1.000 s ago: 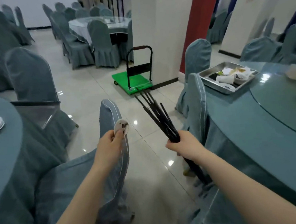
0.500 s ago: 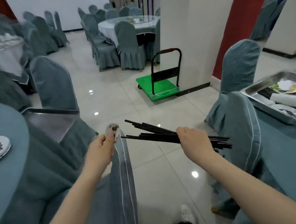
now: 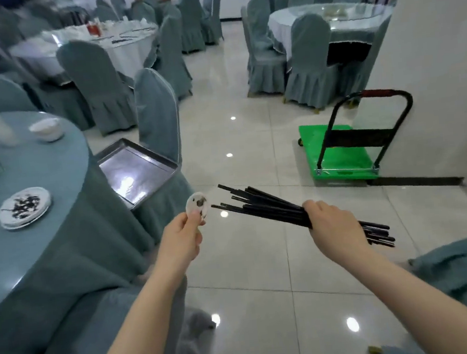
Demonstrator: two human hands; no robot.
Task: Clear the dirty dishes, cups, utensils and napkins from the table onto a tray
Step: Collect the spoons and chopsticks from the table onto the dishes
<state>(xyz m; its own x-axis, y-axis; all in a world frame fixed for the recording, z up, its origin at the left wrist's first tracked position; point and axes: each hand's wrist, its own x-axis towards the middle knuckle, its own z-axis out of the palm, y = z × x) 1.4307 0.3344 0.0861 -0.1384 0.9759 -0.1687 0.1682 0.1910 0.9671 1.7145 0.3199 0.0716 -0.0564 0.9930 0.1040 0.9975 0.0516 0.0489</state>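
Right hand (image 3: 335,224) | you are clamping the chopsticks (image 3: 272,206) mid-bundle: stiff, slick, prone to fanning | left hand (image 3: 182,236) | pinching the small dish (image 3: 197,206) by its rim: light, fragile.

Both forearms bare, no sleeves or jewellery.
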